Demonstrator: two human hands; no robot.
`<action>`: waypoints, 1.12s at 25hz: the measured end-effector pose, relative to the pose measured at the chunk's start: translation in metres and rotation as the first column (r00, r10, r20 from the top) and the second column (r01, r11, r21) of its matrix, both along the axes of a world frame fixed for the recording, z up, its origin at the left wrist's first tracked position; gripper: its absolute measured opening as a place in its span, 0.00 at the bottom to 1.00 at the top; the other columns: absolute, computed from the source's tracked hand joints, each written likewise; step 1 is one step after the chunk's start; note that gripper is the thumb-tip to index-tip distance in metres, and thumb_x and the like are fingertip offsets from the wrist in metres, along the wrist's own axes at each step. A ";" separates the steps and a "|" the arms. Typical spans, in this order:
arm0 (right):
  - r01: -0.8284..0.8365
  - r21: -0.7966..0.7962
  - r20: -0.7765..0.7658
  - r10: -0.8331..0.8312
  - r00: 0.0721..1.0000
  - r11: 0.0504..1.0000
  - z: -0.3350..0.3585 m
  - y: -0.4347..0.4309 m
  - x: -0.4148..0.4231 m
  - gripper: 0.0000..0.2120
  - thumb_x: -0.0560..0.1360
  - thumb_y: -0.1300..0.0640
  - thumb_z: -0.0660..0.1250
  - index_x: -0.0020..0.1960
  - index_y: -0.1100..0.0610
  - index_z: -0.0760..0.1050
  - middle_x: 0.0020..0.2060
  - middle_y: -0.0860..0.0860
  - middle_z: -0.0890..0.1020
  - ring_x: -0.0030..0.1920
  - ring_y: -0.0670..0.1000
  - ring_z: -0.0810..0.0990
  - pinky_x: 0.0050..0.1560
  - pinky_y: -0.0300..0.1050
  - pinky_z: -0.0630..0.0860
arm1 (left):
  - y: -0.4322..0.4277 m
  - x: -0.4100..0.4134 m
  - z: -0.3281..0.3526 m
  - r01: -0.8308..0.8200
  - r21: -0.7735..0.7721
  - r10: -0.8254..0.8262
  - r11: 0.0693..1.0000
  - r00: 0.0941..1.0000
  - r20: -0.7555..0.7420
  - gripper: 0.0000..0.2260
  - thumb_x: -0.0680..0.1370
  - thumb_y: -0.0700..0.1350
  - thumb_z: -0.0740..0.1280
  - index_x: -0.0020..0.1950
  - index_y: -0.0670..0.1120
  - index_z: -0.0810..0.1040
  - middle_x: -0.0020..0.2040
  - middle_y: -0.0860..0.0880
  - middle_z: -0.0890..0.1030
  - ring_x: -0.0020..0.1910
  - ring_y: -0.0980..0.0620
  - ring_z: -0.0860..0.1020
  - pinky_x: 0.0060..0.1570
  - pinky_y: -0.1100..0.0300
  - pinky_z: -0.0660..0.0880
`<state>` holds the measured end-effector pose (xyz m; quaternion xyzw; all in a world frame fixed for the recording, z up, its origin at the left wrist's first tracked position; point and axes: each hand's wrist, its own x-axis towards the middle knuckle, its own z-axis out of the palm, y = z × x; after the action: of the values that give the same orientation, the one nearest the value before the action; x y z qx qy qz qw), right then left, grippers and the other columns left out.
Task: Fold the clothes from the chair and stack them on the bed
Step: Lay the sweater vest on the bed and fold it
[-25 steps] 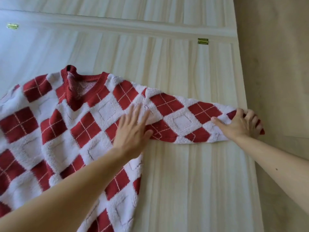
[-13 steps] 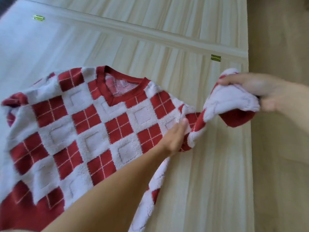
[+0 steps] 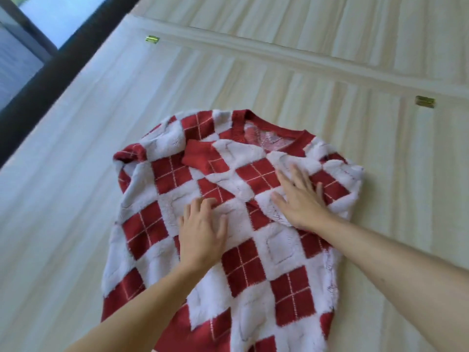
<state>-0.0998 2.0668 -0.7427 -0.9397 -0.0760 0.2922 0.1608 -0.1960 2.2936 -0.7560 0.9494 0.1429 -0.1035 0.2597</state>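
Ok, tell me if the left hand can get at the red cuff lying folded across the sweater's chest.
Probably yes. The left hand lies flat just below the red cuff, with only open sweater between them; the right hand sits off to the side.

left hand (image 3: 201, 235) flat, palm down, fingers slightly curled — forearm bare, reaching forward. right hand (image 3: 299, 199) flat, palm down, fingers spread — forearm bare, angled inward.

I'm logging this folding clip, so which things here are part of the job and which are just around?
Job: red-and-white sweater, left hand, right hand, both pressed flat on it.

Just around: wooden surface, brass hinges, dark frame.
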 end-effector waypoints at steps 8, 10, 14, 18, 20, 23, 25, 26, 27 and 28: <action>-0.097 -0.329 0.043 0.118 0.992 0.939 -0.017 -0.133 -0.033 0.40 0.70 0.22 0.31 0.77 0.36 0.28 0.79 0.41 0.31 0.79 0.46 0.30 0.77 0.68 0.43 | 0.017 -0.034 0.022 0.260 -0.152 -0.212 0.953 0.938 0.276 0.15 0.80 0.49 0.64 0.65 0.47 0.77 0.65 0.50 0.75 0.64 0.49 0.73 0.65 0.50 0.71; -0.081 -0.387 -0.004 0.087 0.996 0.919 -0.011 -0.164 -0.026 0.41 0.68 0.21 0.31 0.76 0.35 0.27 0.78 0.40 0.29 0.79 0.46 0.30 0.77 0.69 0.46 | 0.052 -0.020 0.015 -0.130 -0.092 0.154 0.987 0.920 0.360 0.13 0.79 0.43 0.64 0.63 0.44 0.77 0.62 0.46 0.76 0.62 0.44 0.74 0.64 0.50 0.70; -0.023 -0.339 0.151 0.078 0.985 0.940 0.000 -0.138 -0.010 0.42 0.76 0.38 0.55 0.82 0.49 0.41 0.81 0.50 0.38 0.81 0.53 0.42 0.76 0.72 0.48 | 0.079 0.013 -0.006 -0.331 -0.059 0.321 0.942 0.937 -0.136 0.16 0.78 0.56 0.64 0.56 0.46 0.78 0.53 0.46 0.80 0.53 0.45 0.78 0.54 0.48 0.77; -0.033 -0.044 0.324 0.045 0.945 0.998 0.001 -0.007 -0.011 0.37 0.79 0.49 0.64 0.82 0.53 0.50 0.82 0.53 0.49 0.81 0.56 0.48 0.79 0.62 0.43 | 0.045 0.051 0.002 -0.327 -0.343 0.289 0.881 0.944 -0.159 0.18 0.78 0.54 0.65 0.33 0.46 0.72 0.28 0.52 0.73 0.29 0.50 0.72 0.31 0.58 0.67; -0.031 -0.009 0.244 0.032 0.969 0.999 -0.012 0.045 -0.012 0.38 0.80 0.41 0.61 0.82 0.48 0.44 0.82 0.50 0.42 0.82 0.54 0.41 0.78 0.62 0.38 | 0.036 0.059 0.012 -0.260 -0.430 0.211 0.865 0.964 -0.161 0.10 0.81 0.48 0.64 0.43 0.45 0.79 0.33 0.52 0.75 0.34 0.52 0.73 0.36 0.58 0.67; -0.018 -0.083 0.207 0.035 0.978 0.996 -0.035 0.064 -0.017 0.42 0.78 0.33 0.56 0.82 0.47 0.38 0.81 0.50 0.35 0.80 0.52 0.32 0.77 0.67 0.36 | 0.060 0.080 0.049 -0.243 -0.362 0.258 0.900 0.966 -0.008 0.07 0.80 0.45 0.62 0.55 0.45 0.75 0.43 0.50 0.79 0.43 0.46 0.79 0.41 0.57 0.70; -0.050 -0.115 0.226 0.075 0.971 0.992 -0.042 0.057 -0.021 0.45 0.76 0.27 0.51 0.81 0.47 0.33 0.80 0.50 0.32 0.79 0.53 0.29 0.76 0.68 0.34 | 0.103 0.112 0.086 -0.185 -0.015 0.181 0.983 0.940 0.288 0.10 0.76 0.45 0.63 0.56 0.46 0.71 0.41 0.48 0.77 0.40 0.43 0.76 0.39 0.52 0.69; -0.066 -0.115 0.226 0.091 0.970 0.991 -0.043 0.055 -0.022 0.45 0.75 0.25 0.48 0.81 0.47 0.32 0.80 0.50 0.32 0.79 0.52 0.29 0.75 0.68 0.34 | 0.130 0.130 0.104 -0.144 0.196 0.059 0.970 0.922 0.383 0.09 0.77 0.44 0.62 0.57 0.46 0.70 0.42 0.46 0.76 0.40 0.41 0.75 0.40 0.49 0.69; -0.074 -0.117 0.221 0.099 0.970 0.990 -0.043 0.054 -0.022 0.46 0.75 0.24 0.46 0.80 0.47 0.31 0.79 0.51 0.31 0.79 0.53 0.28 0.75 0.69 0.34 | 0.157 0.145 0.118 -0.088 0.348 -0.072 0.933 0.904 0.422 0.08 0.80 0.42 0.61 0.58 0.46 0.69 0.44 0.43 0.76 0.42 0.40 0.74 0.42 0.46 0.68; -0.071 -0.124 0.214 0.096 0.972 0.990 -0.043 0.055 -0.021 0.47 0.74 0.23 0.46 0.80 0.47 0.30 0.79 0.51 0.31 0.79 0.53 0.28 0.75 0.69 0.34 | 0.182 0.158 0.127 -0.008 0.464 -0.208 0.886 0.887 0.412 0.07 0.81 0.40 0.62 0.58 0.46 0.70 0.47 0.42 0.78 0.46 0.40 0.73 0.45 0.44 0.68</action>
<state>-0.1210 2.1217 -0.7858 -0.9699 -0.1157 0.1969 0.0843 -0.0379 2.4759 -0.6289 0.9874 0.0482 0.1420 0.0516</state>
